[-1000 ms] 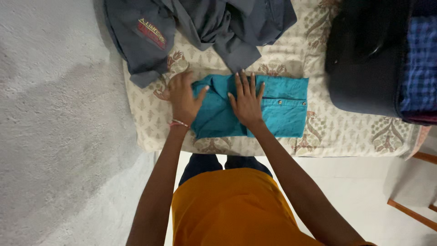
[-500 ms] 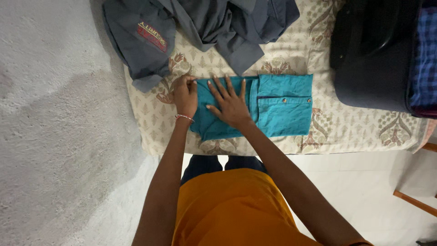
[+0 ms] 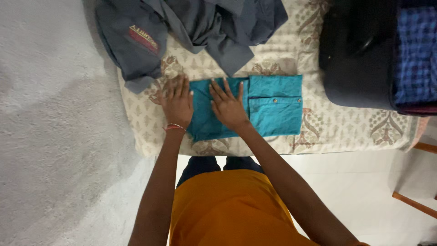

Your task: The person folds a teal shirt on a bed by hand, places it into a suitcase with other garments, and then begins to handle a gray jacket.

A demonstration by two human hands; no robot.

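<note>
Two hands: both flat, palms down, on folded teal shirt (image 3: 255,107), nr front edge of patterned mattress (image 3: 346,132).
Left hand (image 3: 176,104): grip fully open, fingers spread, holding nothing; lies over shirt's left edge, partly on mattress. Red thread band at wrist.
Right hand (image 3: 227,107): grip open, fingers splayed, pressing shirt's middle, just left of buttoned pocket.
Behind: crumpled grey shirt (image 3: 200,27) w/ sleeve patch.
Right side: black suitcase (image 3: 355,59), blue checked cloth (image 3: 416,54) inside.

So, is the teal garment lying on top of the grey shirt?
No, the teal garment lies flat on the patterned mattress under both hands, apart from the grey shirt, which is crumpled farther up.
</note>
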